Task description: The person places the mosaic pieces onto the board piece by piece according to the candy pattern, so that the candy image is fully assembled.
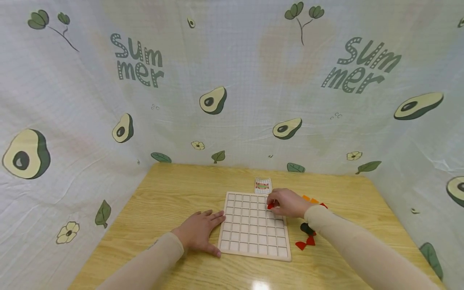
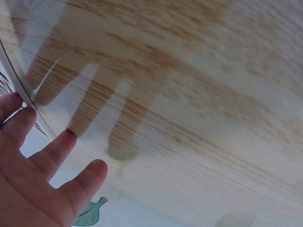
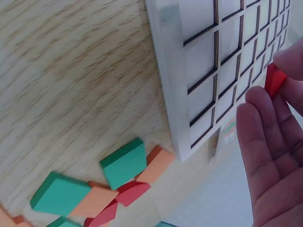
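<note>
My right hand (image 1: 288,202) pinches a small red block (image 3: 274,81) between thumb and fingers. It is over the upper right part of a pale wooden grid board (image 1: 244,228), whose visible squares hold no blocks. My left hand (image 1: 201,229) lies flat on the table with its fingers spread, fingertips right at the board's left edge. A small card (image 1: 262,185) with a red and green pattern on a grid lies just behind the board.
Right of the board, green blocks (image 3: 124,162), orange blocks (image 3: 156,165) and red blocks (image 1: 310,241) lie loose, partly hidden by my right sleeve in the head view. A patterned white cloth (image 1: 246,80) hangs around the wooden table (image 1: 181,185).
</note>
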Tool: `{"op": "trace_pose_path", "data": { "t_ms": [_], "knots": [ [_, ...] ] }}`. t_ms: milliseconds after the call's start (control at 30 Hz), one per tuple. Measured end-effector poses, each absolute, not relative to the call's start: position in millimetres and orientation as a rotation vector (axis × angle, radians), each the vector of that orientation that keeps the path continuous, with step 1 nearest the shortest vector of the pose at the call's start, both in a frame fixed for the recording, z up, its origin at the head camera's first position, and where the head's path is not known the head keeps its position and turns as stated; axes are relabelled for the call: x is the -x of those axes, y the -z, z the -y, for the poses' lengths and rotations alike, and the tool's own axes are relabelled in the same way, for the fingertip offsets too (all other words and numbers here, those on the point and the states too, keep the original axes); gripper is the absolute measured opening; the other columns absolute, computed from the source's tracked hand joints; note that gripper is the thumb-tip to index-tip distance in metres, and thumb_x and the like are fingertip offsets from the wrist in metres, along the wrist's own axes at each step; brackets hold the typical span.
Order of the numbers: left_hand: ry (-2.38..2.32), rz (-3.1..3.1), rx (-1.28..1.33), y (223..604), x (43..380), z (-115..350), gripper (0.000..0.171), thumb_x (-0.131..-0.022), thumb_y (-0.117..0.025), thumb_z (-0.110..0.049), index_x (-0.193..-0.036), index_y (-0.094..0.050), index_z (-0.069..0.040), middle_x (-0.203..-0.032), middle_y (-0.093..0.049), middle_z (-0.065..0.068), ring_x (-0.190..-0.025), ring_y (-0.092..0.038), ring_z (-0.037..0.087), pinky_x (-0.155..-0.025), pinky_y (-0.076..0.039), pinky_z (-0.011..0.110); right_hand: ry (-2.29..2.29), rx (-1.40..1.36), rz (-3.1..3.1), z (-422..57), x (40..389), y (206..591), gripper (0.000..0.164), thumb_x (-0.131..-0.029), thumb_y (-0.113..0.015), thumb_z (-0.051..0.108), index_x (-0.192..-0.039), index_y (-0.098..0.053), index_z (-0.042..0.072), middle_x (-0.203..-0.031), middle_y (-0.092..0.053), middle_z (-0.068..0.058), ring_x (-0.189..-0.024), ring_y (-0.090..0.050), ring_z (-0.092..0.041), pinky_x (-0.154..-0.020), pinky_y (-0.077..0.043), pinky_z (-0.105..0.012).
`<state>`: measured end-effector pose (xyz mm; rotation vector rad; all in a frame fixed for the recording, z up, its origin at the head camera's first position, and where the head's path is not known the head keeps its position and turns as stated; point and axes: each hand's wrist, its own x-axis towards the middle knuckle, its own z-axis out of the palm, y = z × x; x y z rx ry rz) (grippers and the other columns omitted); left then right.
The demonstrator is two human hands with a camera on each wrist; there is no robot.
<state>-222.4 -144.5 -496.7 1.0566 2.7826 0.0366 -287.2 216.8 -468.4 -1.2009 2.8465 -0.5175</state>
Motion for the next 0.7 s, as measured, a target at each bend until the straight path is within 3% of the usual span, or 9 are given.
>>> {"op": "trace_pose_path", "data": {
  "t_ms": [700],
  "knots": [
    [-0.029, -2.778, -1.063, 493.3, 224.5, 145.9, 0.114, -0.069, -0.054, -0.09, -0.156, -0.037, -0.019, -0.161, -0.03, -0.001, -0.139, -0.038, 0.038, -0.107, -0.034, 0.059, 0.467, 1.165, -2.843, -154.5, 314.9, 473.2, 0.007, -0.086, -0.074, 0.019, -0.092, -0.071, 0.018, -0.085, -0.058, 0.009, -0.074, -0.052, -0.007, -0.069, -0.048, -0.029]
  ]
}}
